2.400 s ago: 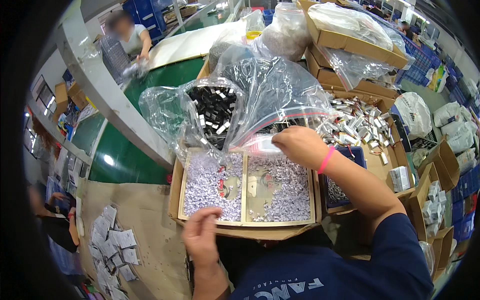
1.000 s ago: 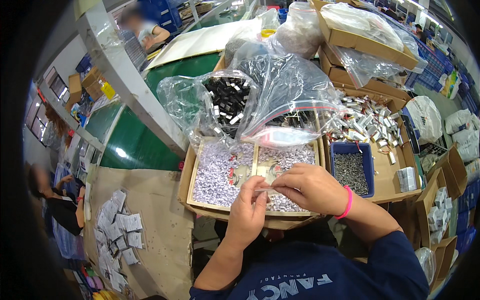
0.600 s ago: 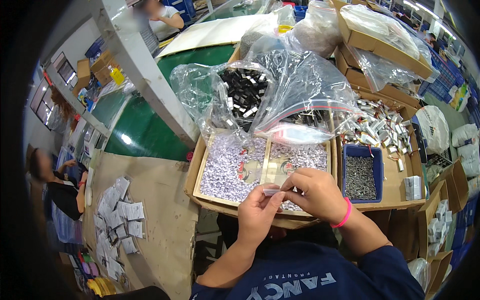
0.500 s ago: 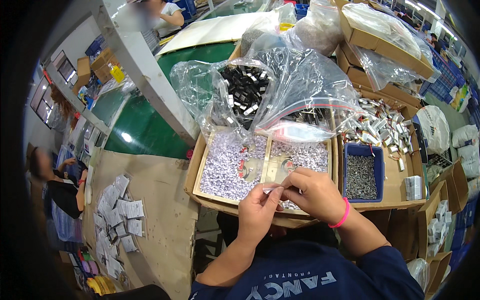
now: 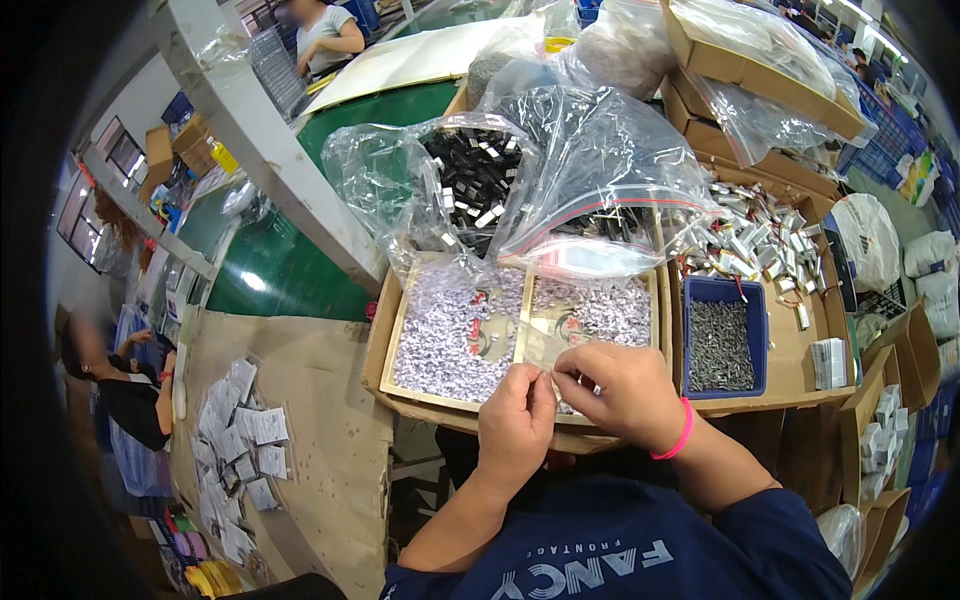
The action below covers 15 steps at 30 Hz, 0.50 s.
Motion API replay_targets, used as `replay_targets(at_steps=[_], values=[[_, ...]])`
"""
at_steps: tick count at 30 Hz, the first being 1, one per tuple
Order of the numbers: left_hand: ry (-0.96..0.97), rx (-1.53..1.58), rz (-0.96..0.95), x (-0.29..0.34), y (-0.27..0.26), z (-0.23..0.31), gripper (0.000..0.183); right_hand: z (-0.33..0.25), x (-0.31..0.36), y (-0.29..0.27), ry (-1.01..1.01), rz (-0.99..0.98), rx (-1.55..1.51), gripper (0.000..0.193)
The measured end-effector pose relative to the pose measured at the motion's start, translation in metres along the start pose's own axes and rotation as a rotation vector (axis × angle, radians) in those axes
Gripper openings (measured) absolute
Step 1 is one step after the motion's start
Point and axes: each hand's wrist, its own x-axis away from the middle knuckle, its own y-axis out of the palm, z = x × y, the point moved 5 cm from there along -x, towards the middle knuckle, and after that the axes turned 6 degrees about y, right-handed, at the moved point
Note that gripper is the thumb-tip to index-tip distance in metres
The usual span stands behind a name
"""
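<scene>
My left hand [image 5: 517,418] and my right hand [image 5: 625,388] meet over the near edge of a shallow wooden tray [image 5: 519,345]. Between their pinched fingertips is a small clear plastic bag [image 5: 543,345], hard to make out against the tray. A pink band circles my right wrist. The tray has two compartments, both strewn with many tiny white-and-purple pieces [image 5: 440,335]. Whether anything is inside the bag cannot be seen.
Behind the tray lie clear bags of black cable-like parts with metal plugs [image 5: 476,170]. To the right are a blue bin of small metal pieces [image 5: 722,345] and silver battery-like packs [image 5: 765,245]. Filled small packets [image 5: 235,440] cover cardboard at left. A post [image 5: 275,145] rises beyond; co-workers sit left.
The small bag now stands up above my fingertips, where before a whitish strip lay between them. My hands have shifted only slightly, and the whole view has moved a little.
</scene>
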Motion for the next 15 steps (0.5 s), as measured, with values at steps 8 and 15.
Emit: replay_targets(at_steps=[8, 15], values=[[-0.092, 0.016, -0.115, -0.007, -0.004, 0.006, 0.007, -0.003, -0.002, -0.014, -0.043, 0.22, 0.017, 0.013], [-0.026, 0.015, -0.543, -0.033, -0.027, 0.022, 0.009, -0.033, -0.018, -0.034, -0.678, -0.33, 0.398, 0.01]])
